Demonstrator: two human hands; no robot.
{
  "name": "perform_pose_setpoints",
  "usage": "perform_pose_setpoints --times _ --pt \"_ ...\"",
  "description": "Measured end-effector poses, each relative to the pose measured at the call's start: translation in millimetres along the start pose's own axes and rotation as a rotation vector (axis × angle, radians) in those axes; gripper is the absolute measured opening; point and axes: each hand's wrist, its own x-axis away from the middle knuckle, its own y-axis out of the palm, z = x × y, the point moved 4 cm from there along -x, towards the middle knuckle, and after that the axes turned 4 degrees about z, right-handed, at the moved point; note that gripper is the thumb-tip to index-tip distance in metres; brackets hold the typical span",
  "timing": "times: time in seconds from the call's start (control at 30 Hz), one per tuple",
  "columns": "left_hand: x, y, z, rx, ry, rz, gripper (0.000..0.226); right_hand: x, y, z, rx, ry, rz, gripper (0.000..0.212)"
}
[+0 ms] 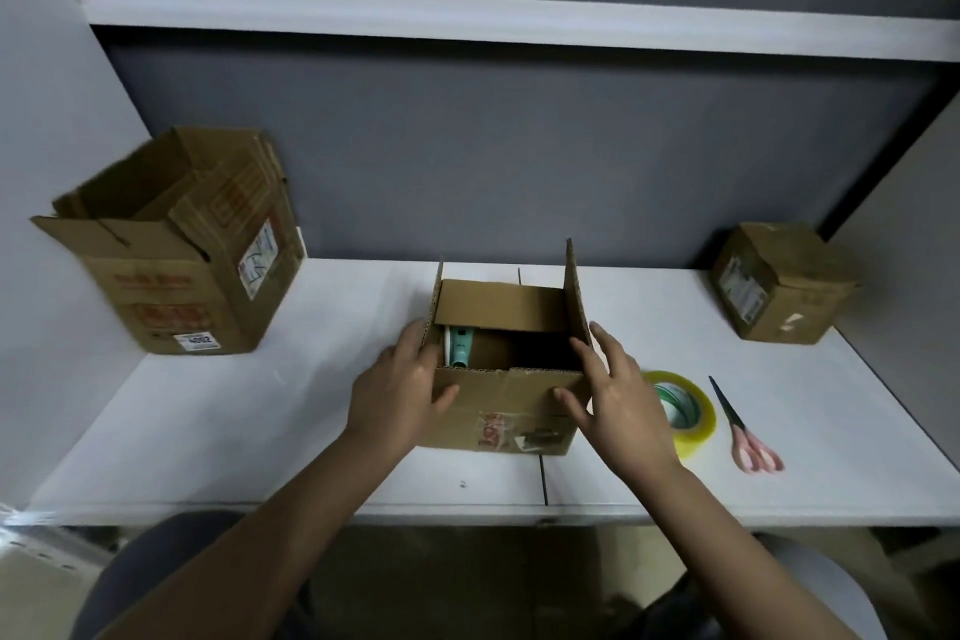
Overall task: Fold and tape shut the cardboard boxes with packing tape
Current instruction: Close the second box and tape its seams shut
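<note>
Head view: box (501, 413) between left grip (396, 392) clasping its corner and splayed right grip (619, 398).

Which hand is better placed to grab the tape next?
Likely right. The right hand is just beside the tape; the left hand is on the box's far side.

Three cardboard boxes are sitting on a white table (260, 431): the left box (171, 270), the middle box (506, 411) and the right box (779, 296). One roll of packing tape (693, 413) and one pair of scissors (744, 431) are lying alongside. Two bare hands are showing, the left hand (395, 390) and the right hand (618, 403).
</note>
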Motion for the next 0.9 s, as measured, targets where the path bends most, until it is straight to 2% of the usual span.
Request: perform_pose_setpoints --times 0.1,0.2,0.23,0.3,0.37,0.43,0.53,0.73,0.9 --pt "-8.5 -2.8 0.4 -0.114 0.095 0.022 0.038 -6.5 -6.0 -4.7 0.099 -0.138 0.100 0.047" --pt "-17.7 -3.2 11.1 -0.160 0.316 0.057 0.030 -19.3 -10.4 -17.5 0.106 -0.356 0.160 0.029" --pt "-20.5 -4.1 17.4 -0.153 0.380 0.045 0.027 -25.1 -11.8 -24.6 0.103 -0.435 0.152 0.023" --pt "-25.9 -4.6 27.9 -0.088 0.406 -0.061 0.023 -34.3 -11.6 -38.7 0.127 -0.509 -0.025 0.026" --pt "-31.3 -4.2 29.9 -0.022 0.346 -0.184 0.023 -42.4 -10.2 -47.1 0.105 -0.432 -0.271 0.031" --pt "-36.0 -4.9 27.7 0.071 0.305 -0.244 0.023 -50.4 -6.8 -50.0 0.077 -0.361 -0.368 0.030" --pt "-40.5 -6.5 23.0 0.161 0.279 -0.266 0.023 -58.0 -2.9 -48.7 0.010 -0.324 -0.389 0.026" --pt "-44.2 -3.3 24.1 0.147 0.243 -0.256 0.022 -57.6 1.5 -35.6 -0.077 -0.295 -0.376 0.021" --pt "-42.7 -2.7 21.8 0.154 0.217 -0.236 0.022 -56.8 2.8 -37.4 -0.074 -0.361 -0.316 0.024"
